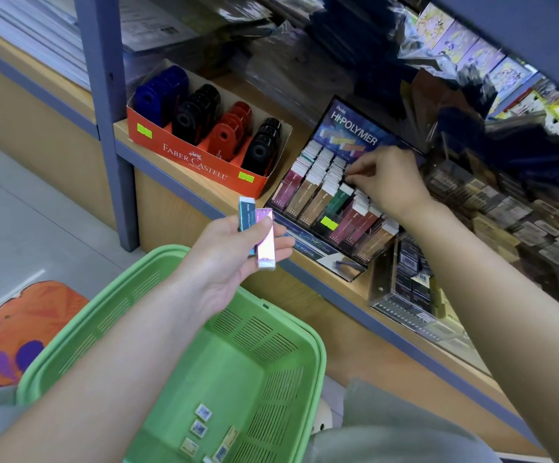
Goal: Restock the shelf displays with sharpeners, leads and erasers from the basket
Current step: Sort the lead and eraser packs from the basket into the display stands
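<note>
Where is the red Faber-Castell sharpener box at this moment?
In the head view the Faber-Castell box stands on the wooden shelf, upper left, just right of the blue-grey post and left of the Hi-Polymer display.

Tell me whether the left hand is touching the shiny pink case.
Touching. The head view shows the left hand holding the pink case, thumb across its face and fingers beneath.

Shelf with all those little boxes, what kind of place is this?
Probably a stationery shop: a Faber-Castell box of sharpeners, a Hi-Polymer lead display and a green basket for restocking.
</note>
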{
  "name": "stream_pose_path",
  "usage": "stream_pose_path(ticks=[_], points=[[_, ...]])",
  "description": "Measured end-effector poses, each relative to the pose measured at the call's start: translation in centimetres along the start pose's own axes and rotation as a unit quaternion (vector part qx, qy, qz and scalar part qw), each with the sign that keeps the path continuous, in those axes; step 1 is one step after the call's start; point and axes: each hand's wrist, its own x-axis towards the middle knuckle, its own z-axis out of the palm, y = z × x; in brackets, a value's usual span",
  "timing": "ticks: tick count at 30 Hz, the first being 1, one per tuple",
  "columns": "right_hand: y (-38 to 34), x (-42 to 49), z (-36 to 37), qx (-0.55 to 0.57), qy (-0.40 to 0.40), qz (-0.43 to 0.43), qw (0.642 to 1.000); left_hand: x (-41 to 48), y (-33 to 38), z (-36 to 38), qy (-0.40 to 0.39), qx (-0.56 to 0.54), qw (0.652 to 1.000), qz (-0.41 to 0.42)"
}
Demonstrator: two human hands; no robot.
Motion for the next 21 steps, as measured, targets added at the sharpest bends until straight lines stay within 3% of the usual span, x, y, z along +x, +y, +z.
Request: stream_pose_path(ticks=[6,10,13,17,21], points=[[-0.5,-0.7,-0.3,-0.067,0.018,0.0,0.998,0.2,0.1,-0.1,0.031,0.009,0.999,-0.014],[-3.1,-3.0,-0.9,0.053,0.051,-0.036,0.997,0.3,-0.3,-0.3,0.029,0.068,0.997,-0.009],[-5.9,-5.5,-0.9,0.146,-0.051,-0.036,0.987,0.2,-0.3,-0.3,0.008,0.114,0.993,-0.008],[-7.8,-8.0,-0.9,0.252,-0.188,0.005,0.949,0.1,-0.7,-0.2,-0.03,0.153,0.988,0.001],[-7.1,-8.8,-1.2,0.334,-0.204,0.068,0.918,0.1,-1.0,0.2,-0.031,0.155,0.987,0.003]])
